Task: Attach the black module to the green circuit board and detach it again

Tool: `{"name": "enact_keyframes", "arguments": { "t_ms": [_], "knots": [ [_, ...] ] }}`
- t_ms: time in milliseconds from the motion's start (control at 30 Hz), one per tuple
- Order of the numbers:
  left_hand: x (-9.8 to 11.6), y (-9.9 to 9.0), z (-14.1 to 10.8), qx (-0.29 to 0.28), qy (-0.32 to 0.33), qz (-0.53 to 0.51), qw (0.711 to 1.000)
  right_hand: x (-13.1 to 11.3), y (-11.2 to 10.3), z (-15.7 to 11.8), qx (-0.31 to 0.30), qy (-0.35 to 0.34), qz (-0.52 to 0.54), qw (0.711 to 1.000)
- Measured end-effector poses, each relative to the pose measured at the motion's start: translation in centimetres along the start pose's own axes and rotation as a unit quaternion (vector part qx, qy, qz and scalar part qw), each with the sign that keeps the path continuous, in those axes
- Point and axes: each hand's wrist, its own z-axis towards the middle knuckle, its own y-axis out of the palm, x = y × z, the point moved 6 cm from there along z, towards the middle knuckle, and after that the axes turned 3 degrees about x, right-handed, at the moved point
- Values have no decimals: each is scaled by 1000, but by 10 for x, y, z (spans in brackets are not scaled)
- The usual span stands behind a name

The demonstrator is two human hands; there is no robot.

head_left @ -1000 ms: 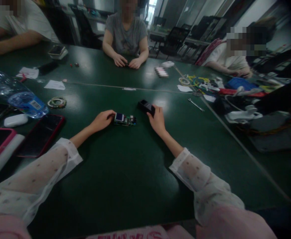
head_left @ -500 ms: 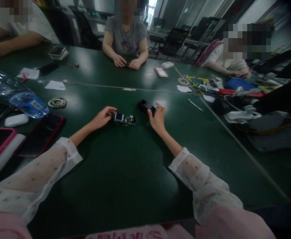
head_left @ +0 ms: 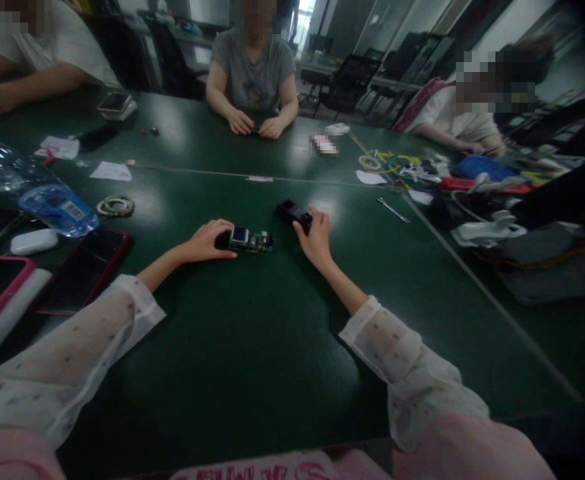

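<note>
On the green table lies a small circuit board [head_left: 252, 240] with a little screen on its left part. My left hand [head_left: 206, 241] is at the board's left end, thumb along the near side and fingers toward the far side, spread apart around it. Whether the fingertips press on the board I cannot tell. To the right of the board is a black plastic case [head_left: 292, 212], lying at a slant with openings in its top. My right hand [head_left: 316, 235] grips the case's right end between thumb and fingers.
At the left are a water bottle [head_left: 37, 187], a bracelet [head_left: 115, 206], a red-edged phone [head_left: 85, 273] and a white earbud case [head_left: 34, 241]. A wrench [head_left: 393, 210] and tangled cables [head_left: 392, 163] lie at the right. A person [head_left: 253, 80] sits opposite; others sit at both sides.
My left hand has lowered and spread its thumb and fingers around the board's left end. The fingers of my right hand have shifted slightly on the case. Board and case stay put.
</note>
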Motion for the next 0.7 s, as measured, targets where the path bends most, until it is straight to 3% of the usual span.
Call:
{"name": "enact_keyframes", "arguments": {
  "t_ms": [333, 467, 600, 700],
  "knots": [
    [0, 1, 0, 14, 9, 13, 1000, 0, 2, -3, -34, 14, 27, 999],
    [0, 1, -1, 12, 11, 8, 1000, -4, -3, -2, -11, 16, 67, 998],
    [-2, 1, -1, 21, 13, 11, 1000, -18, -13, 0, 34, -11, 130, 991],
    [-1, 1, 0, 32, 23, 19, 999, -40, -18, -1, 21, -40, 172, 984]
  ]
}}
